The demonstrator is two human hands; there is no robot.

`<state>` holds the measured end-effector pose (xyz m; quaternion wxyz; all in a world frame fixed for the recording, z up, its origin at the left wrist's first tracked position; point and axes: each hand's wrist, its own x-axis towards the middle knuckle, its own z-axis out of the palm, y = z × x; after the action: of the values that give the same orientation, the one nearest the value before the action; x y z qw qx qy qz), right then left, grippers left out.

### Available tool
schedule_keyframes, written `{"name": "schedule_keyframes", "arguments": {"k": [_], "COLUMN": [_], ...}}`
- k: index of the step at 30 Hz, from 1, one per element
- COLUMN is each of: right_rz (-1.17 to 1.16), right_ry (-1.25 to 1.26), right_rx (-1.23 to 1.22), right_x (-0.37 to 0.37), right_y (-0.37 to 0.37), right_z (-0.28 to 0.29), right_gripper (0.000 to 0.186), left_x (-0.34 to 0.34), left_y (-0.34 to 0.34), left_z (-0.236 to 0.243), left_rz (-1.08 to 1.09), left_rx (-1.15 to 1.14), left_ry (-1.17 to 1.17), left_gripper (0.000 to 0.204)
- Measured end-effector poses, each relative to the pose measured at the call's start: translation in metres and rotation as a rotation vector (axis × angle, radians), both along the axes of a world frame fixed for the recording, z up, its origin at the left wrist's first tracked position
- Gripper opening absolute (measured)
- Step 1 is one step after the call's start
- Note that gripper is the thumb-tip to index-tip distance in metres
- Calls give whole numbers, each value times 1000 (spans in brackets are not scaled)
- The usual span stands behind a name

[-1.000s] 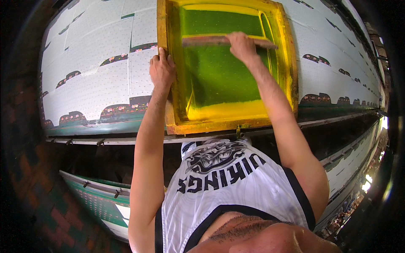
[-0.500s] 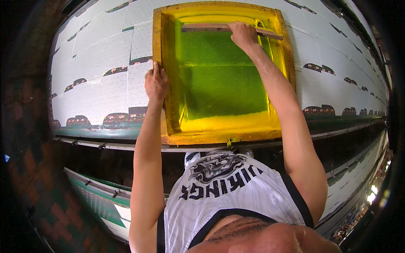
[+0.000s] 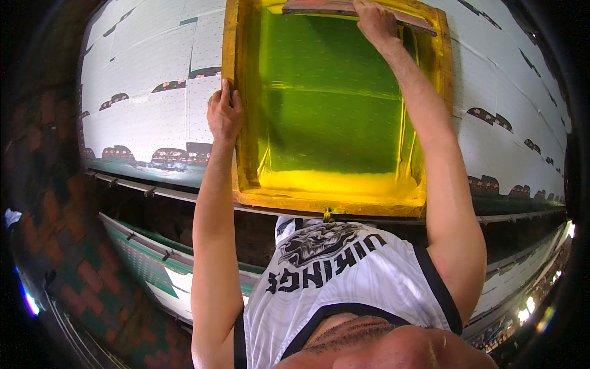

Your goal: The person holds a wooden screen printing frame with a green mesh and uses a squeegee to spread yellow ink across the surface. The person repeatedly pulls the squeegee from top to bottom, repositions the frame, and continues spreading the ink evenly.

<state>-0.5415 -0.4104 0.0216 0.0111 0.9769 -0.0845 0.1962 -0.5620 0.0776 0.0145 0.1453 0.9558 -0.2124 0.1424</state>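
A wooden screen-printing frame [image 3: 332, 206], stained yellow, lies flat in front of me. Its mesh [image 3: 332, 117] looks green, with a thick band of yellow ink [image 3: 332, 181] along the near side and streaks down the right. My right hand [image 3: 378, 26] grips a long wooden squeegee [image 3: 316, 7] near the mesh's far end; the squeegee slants slightly down to the right. On the frame's left rail rests my left hand [image 3: 225, 115], its fingers closed against the wood. The far rail is cut off by the top of the view.
White cloth with dark floral patches [image 3: 181, 154] covers the long table on both sides of the frame. A metal rail [image 3: 147, 192] runs along the table's near edge. Behind me stands another table [image 3: 147, 258], and brick floor [image 3: 86, 270] shows at the left.
My right hand has pushed the squeegee farther away, toward the far end of the mesh. My left hand stays at the left rail. The view has shifted and turned slightly.
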Motion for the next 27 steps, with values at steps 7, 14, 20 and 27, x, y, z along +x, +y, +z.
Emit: {"name": "schedule_keyframes", "arguments": {"k": [7,14,20,27], "right_rz": [-37,-203,-332,-158], "right_ry": [253,470,585,509], "right_rx": [-57,120,276,253], "right_x": [19,-89,-218,-336], "right_y": [-7,35,137,242], "right_z": [42,79,72,66], "right_gripper": [21,24,18,25], "left_x": [-3,7,-1,2], "left_y": [8,-4,6,12], "left_z": [-1,4,-1,-6], "left_rz": [9,-27,-28,-25], "left_rx": [11,11,-30,-10], "left_ry": [-2,9,32,50], "left_gripper": [47,47,49,51]}}
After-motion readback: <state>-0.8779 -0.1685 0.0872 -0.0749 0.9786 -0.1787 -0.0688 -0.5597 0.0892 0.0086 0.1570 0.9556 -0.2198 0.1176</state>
